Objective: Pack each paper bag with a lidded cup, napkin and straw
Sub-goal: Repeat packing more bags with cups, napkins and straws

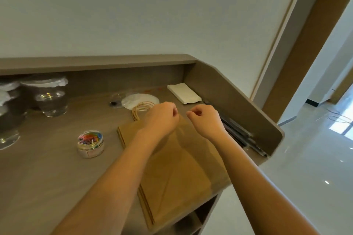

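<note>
- My left hand [162, 116] hovers over the top end of the paper bags [172, 168], fingers curled in with the tips pinched together; whether they actually grip anything, I cannot tell.
- My right hand [205, 120] sits just beside it at the same height, fingers curled the same way, thumb against fingertip. The two hands are near each other but apart.
- The paper bags lie flat in a stack in the middle of the frame, running from the centre down to the lower edge of the tabletop [47, 158], where their bottom end overhangs a little.
- Their twisted paper handles [141, 109] stick out just above my left hand.
- Clear plastic lids [140, 100] lie beyond the handles, at the centre of the frame.
- A white stack of napkins [184, 92] lies to the upper right of the lids, near the tabletop's raised side wall.
- Dark wrapped straws [240, 133] lie in a bundle along that side wall, right of my right hand.
- Clear cups [50, 95] covered with white paper stand at the upper left.
- A small round tub of coloured clips [90, 144] stands left of the bags.
</note>
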{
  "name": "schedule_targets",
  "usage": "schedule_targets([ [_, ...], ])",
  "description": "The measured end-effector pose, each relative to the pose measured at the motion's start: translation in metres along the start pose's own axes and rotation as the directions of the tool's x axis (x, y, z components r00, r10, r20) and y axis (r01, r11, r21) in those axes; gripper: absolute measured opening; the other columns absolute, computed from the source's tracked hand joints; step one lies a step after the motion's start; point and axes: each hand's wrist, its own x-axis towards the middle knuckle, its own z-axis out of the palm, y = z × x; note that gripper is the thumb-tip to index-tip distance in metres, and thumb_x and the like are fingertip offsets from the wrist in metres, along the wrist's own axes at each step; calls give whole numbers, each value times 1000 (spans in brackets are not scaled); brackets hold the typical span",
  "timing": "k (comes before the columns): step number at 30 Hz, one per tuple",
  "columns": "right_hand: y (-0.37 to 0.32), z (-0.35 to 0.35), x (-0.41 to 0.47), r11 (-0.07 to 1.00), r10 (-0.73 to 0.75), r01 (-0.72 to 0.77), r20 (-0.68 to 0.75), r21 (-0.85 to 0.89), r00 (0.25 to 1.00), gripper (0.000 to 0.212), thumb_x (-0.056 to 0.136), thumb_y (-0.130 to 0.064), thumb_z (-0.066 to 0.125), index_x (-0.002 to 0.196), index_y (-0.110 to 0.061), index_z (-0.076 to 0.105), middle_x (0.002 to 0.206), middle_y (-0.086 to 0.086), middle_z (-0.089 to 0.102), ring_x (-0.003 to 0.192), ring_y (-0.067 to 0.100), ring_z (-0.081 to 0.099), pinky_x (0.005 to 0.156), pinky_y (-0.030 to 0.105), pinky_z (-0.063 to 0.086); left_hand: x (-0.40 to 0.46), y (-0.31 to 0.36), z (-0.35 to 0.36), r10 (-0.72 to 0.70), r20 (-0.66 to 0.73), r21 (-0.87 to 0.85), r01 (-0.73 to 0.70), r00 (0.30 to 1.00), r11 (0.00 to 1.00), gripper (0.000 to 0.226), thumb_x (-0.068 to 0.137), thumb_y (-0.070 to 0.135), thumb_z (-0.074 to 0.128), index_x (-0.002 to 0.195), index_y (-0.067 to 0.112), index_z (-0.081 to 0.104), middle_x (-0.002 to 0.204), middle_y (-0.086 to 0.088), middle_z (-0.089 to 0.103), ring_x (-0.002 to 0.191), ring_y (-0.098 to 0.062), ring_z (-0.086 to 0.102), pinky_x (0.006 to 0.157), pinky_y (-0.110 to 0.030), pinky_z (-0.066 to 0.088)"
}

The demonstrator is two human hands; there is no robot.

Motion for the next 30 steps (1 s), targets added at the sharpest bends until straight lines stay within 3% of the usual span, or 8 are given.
schedule_targets([
  [6,34,22,78,996,84,-84,5,10,996,16,95,-18,52,94,-9,65,89,5,65,72,6,53,65,18,40,57,-8,33,-70,37,-34,71,997,997,15,94,26,53,103,21,63,98,0,65,89,-18,60,82,-37,54],
  [14,61,54,158,992,116,-117,-26,-46,993,34,94,-21,53,124,-6,58,122,14,61,112,28,57,93,37,46,106,-10,54,-125,111,-20,128,986,992,16,93,26,50,98,21,64,92,-1,65,85,-19,61,79,-39,55],
  [16,64,59,170,992,110,-111,-17,-65,994,26,93,-23,54,111,-8,65,108,13,65,101,28,60,89,41,49,113,-9,56,-125,117,-22,128,985,992,16,94,26,50,97,20,64,91,-2,65,84,-19,61,79,-38,55],
  [17,66,62,175,990,110,-110,-10,-90,994,18,92,-24,54,94,-11,67,93,11,66,88,27,61,84,41,51,116,-9,57,-124,119,-27,128,985,991,16,94,25,50,97,20,64,91,-2,65,84,-18,60,79,-38,55],
  [19,69,66,183,981,121,-121,-9,-155,993,28,92,-24,54,66,-15,58,68,6,58,69,24,57,73,39,53,122,-10,60,-127,119,-33,131,985,991,16,94,26,50,97,19,64,90,-2,65,83,-18,61,79,-37,55],
  [24,73,69,189,969,102,-100,0,-226,995,27,90,-28,55,67,-13,58,65,4,57,62,20,55,63,32,48,128,-14,64,-138,105,-23,141,985,990,16,94,27,50,97,19,64,90,-2,65,81,-16,60,72,-31,52],
  [30,76,68,196,975,103,-104,-15,-196,995,39,90,-22,53,53,-14,44,52,3,42,49,16,38,52,26,33,127,-16,65,-151,111,-34,155,982,987,16,94,27,51,98,18,63,92,-2,65,84,-17,59,73,-31,51],
])
